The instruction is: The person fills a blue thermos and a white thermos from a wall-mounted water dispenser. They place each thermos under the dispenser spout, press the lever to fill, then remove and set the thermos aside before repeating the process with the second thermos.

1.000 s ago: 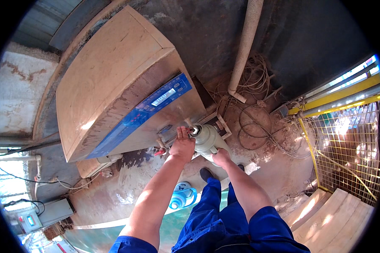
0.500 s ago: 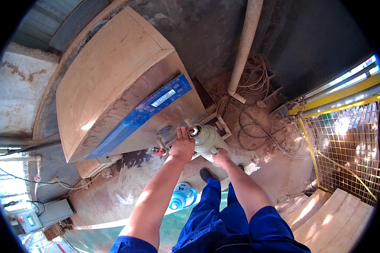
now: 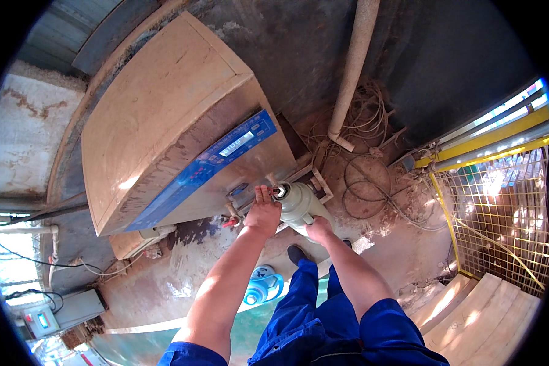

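A pale grey-green jug (image 3: pixel 297 201) is held tilted under a metal tap (image 3: pixel 272 179) on the front of a large steel water dispenser (image 3: pixel 226 177). My right hand (image 3: pixel 319 229) is closed round the jug's side handle. My left hand (image 3: pixel 264 215) is up beside the jug's mouth and the tap, fingers stretched out; a bit of red shows by its fingertips. Whether it touches the tap or the jug I cannot tell. A second tap with a red lever (image 3: pixel 230 221) sits left of that hand.
A blue water jug (image 3: pixel 263 285) stands on the floor by my left foot. Coiled cables (image 3: pixel 372 183) and a vertical pipe (image 3: pixel 354 67) are beyond the dispenser's right end. A yellow mesh barrier (image 3: pixel 500 213) and wooden boards (image 3: pixel 485 320) are at right.
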Tool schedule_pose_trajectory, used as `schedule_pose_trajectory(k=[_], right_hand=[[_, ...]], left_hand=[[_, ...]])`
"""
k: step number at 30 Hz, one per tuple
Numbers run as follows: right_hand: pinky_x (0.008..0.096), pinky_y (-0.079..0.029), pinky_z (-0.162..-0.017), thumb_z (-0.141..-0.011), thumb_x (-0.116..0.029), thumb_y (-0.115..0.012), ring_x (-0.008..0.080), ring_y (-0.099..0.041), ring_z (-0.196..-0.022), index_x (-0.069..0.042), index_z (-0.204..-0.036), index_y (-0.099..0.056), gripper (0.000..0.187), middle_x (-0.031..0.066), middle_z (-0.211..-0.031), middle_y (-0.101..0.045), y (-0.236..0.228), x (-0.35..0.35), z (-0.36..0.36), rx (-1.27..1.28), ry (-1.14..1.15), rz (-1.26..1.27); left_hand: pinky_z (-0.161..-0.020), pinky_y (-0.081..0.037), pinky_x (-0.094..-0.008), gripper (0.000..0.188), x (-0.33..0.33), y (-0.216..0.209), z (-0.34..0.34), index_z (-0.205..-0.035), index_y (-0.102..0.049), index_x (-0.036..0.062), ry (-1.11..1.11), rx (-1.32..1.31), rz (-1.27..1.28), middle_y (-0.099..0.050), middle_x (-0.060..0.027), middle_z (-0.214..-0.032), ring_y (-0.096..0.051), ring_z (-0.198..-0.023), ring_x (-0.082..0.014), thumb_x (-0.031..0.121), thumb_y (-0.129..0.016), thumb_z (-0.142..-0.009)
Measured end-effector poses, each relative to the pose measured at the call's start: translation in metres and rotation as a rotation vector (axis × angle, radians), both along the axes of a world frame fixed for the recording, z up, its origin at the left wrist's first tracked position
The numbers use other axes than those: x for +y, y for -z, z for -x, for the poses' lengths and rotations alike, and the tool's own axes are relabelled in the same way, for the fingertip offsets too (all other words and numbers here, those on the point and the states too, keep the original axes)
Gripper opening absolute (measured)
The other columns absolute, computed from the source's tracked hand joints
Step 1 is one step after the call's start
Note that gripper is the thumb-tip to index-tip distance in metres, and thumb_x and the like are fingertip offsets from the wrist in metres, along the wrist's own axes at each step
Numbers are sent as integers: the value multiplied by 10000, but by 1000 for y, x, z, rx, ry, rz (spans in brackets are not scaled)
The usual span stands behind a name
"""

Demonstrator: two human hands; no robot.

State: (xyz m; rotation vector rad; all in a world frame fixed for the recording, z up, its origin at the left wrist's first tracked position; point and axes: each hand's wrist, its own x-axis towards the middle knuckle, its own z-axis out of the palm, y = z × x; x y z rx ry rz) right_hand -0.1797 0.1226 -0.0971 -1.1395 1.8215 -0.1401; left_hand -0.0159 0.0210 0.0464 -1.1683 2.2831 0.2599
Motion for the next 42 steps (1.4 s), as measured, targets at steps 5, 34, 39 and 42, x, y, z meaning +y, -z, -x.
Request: schedule_pose_trajectory(k=[5, 34, 39, 42], right_hand=[[423, -495, -941, -844, -375, -645, 366, -625, -1065, 37, -1054, -655, 463, 244, -1090, -657, 0, 0, 0, 15, -26, -12], [425, -505, -922, -858, -419, -610, 365, -633, -1049, 27, -1034, -681, 484, 236, -1090, -662, 6, 1, 3, 67, -139, -3], [425, -497, -937, -867, -408, -610, 364, -623, -1072, 27, -1050, -675, 476, 245, -1102, -655, 9, 0, 2, 9, -108, -44], [426, -494, -942, -868, -402, -609, 365, -623, -1075, 27, -1052, -675, 471, 245, -1100, -656, 10, 1, 1, 23, -119, -60]], left_hand=[[-1140, -306, -457, 361, 0, -1, 0, -1210, -590, 9, 3, -5, 0, -214, -382, -1492, -245, -1403, -499, 138, -439, -908], [-1156, -269, -471, 408, 2, 14, -5, -1251, -571, 1, 21, 21, 20, -205, -401, -1483, -207, -1407, -521, 160, -448, -897], [-1152, -275, -466, 412, 2, 13, -4, -1258, -561, -1, 28, -12, -2, -194, -401, -1488, -204, -1409, -520, 152, -444, -894], [-1146, -288, -459, 415, 2, 11, -4, -1266, -551, 0, 33, -19, -2, -196, -393, -1492, -209, -1409, -515, 148, -443, -893]])
